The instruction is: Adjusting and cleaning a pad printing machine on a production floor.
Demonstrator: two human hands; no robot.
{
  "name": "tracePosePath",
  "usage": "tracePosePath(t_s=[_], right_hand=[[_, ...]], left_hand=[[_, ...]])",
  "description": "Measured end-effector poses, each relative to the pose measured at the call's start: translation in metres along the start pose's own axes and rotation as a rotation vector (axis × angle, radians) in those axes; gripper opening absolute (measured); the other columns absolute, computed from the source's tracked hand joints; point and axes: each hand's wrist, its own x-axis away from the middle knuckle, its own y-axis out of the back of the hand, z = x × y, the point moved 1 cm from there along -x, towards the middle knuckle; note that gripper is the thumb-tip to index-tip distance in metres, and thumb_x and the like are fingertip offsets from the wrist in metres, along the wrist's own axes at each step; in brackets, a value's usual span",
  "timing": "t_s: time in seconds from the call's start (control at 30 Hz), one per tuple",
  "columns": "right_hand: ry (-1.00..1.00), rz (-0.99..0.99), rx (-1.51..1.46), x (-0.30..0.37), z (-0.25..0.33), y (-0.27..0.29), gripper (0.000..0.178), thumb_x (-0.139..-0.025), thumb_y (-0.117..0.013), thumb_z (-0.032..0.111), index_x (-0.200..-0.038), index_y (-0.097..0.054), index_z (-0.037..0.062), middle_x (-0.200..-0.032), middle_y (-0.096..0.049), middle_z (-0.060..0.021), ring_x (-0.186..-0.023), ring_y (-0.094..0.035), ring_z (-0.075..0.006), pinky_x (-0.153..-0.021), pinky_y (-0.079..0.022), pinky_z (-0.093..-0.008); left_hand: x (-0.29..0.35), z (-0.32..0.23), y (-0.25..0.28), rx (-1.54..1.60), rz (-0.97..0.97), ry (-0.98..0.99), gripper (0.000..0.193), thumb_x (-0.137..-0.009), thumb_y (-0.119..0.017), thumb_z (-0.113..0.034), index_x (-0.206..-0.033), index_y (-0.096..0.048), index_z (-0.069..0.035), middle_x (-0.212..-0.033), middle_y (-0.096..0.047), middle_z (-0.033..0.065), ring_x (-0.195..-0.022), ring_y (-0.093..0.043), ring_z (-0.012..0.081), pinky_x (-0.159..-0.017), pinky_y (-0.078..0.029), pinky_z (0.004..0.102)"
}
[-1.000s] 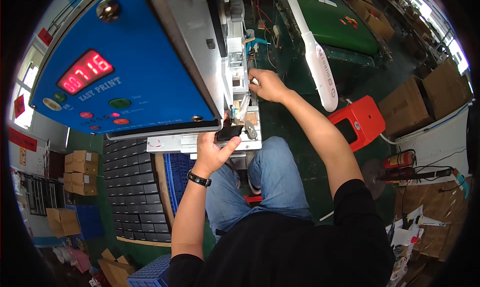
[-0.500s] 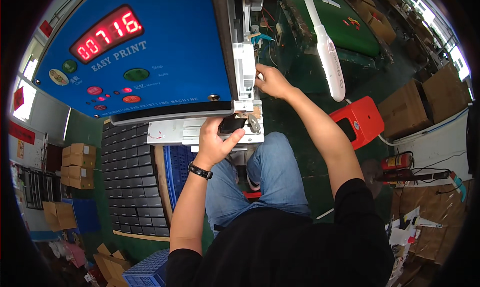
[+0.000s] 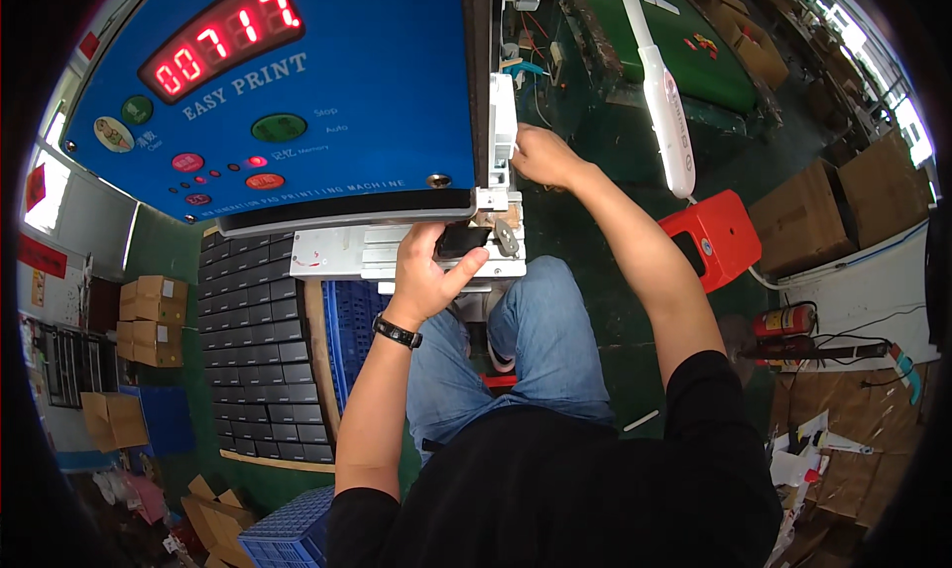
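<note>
A blue-fronted pad printing machine [image 3: 387, 92] with a red lit display fills the upper left. Under its front edge, my left hand [image 3: 426, 276] has its thumb and fingers around a dark flat piece [image 3: 460, 241] on the metal bed [image 3: 397, 258]. A small grey metal plate [image 3: 507, 238] lies just right of that piece. My right hand [image 3: 547, 160] is at the machine's right side, against a white upright part [image 3: 503, 122]. Its fingers are curled, and their tips are hidden behind that part.
Rows of black boxes [image 3: 263, 370] stand at left beside a blue crate [image 3: 352, 335]. A white wand-like device [image 3: 669, 132] hangs on the right above a red-orange box [image 3: 729, 239]. Further right are cartons [image 3: 803, 216] and a fire extinguisher [image 3: 783, 320].
The display's last digit has changed. The machine's front appears slightly further right in view. My right hand's fingers are now more hidden at the white part; my left hand stays around the dark piece.
</note>
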Motion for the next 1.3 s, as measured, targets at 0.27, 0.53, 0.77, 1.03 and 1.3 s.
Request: tracePosePath(t_s=[0.27, 0.53, 0.77, 1.03, 1.3], right_hand=[[-0.021, 0.052, -0.005, -0.001, 0.003, 0.007, 0.037, -0.109, -0.063, 0.033, -0.121, -0.074, -0.0009, -0.123, -0.076, -0.0263, -0.117, -0.072, -0.0478, -0.103, -0.055, -0.0550], [-0.131, -0.020, -0.264, 0.000, -0.004, -0.008, 0.033, -0.103, -0.074, 0.028, -0.118, -0.065, 0.0001, -0.109, -0.076, -0.0262, -0.105, -0.074, -0.0448, -0.093, -0.055, -0.0514], [-0.082, -0.022, -0.192, 0.000, -0.008, -0.008, 0.035, -0.103, -0.074, 0.028, -0.122, -0.069, -0.0003, -0.111, -0.076, -0.0249, -0.107, -0.074, -0.0455, -0.094, -0.057, -0.0516], [-0.024, -0.049, 0.046, 0.002, 0.005, 0.002, 0.030, -0.101, -0.076, 0.028, -0.117, -0.080, 0.0027, -0.114, -0.080, -0.0187, -0.109, -0.075, -0.0432, -0.096, -0.059, -0.0517], [-0.062, -0.087, 0.067, 0.003, 0.016, 0.009, 0.030, -0.095, -0.082, 0.027, -0.116, -0.083, 0.0050, -0.113, -0.081, -0.0161, -0.105, -0.077, -0.0408, -0.094, -0.060, -0.0508]], left_hand=[[0.001, 0.002, 0.000, 0.018, 0.014, -0.005, 0.075, -0.092, -0.090, -0.039, -0.146, -0.064, 0.007, -0.143, -0.069, 0.0236, -0.125, -0.070, 0.0336, -0.109, -0.056, 0.0427], [0.001, 0.002, 0.000, 0.014, 0.011, -0.004, 0.076, -0.091, -0.091, -0.038, -0.147, -0.065, 0.007, -0.145, -0.068, 0.0249, -0.126, -0.070, 0.0341, -0.110, -0.055, 0.0429], [0.001, 0.004, -0.001, 0.015, -0.004, -0.026, 0.076, -0.091, -0.091, -0.038, -0.147, -0.064, 0.007, -0.144, -0.068, 0.0247, -0.125, -0.070, 0.0337, -0.110, -0.056, 0.0429], [0.001, 0.005, -0.002, 0.013, -0.009, -0.048, 0.076, -0.091, -0.091, -0.038, -0.147, -0.064, 0.007, -0.142, -0.068, 0.0240, -0.122, -0.070, 0.0330, -0.108, -0.056, 0.0428], [0.001, 0.003, -0.001, 0.014, 0.003, -0.011, 0.076, -0.091, -0.092, -0.038, -0.146, -0.064, 0.007, -0.142, -0.069, 0.0232, -0.122, -0.071, 0.0324, -0.108, -0.056, 0.0417]])
